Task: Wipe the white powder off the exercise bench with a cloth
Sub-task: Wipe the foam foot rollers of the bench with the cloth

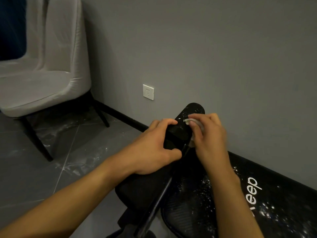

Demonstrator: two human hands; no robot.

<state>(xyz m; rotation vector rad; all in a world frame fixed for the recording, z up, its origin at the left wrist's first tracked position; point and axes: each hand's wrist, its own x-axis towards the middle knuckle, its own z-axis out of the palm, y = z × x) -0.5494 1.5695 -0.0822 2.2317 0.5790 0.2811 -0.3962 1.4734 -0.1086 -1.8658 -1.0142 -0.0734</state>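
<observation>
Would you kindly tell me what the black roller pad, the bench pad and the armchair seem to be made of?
The roller pad looks like matte black foam or padded vinyl: dull and finely textured. The bench pad seems to be smooth black vinyl or leatherette, faintly sheened, with printed white lettering. The armchair appears to be light grey fabric, softly creased.

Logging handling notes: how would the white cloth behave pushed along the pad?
Probably floppy: the cloth is bunched under curled fingers of the right hand. Likely light: one hand nearly covers it. Pushed, it should conform to the rounded roller pad that the left hand grips.
</observation>
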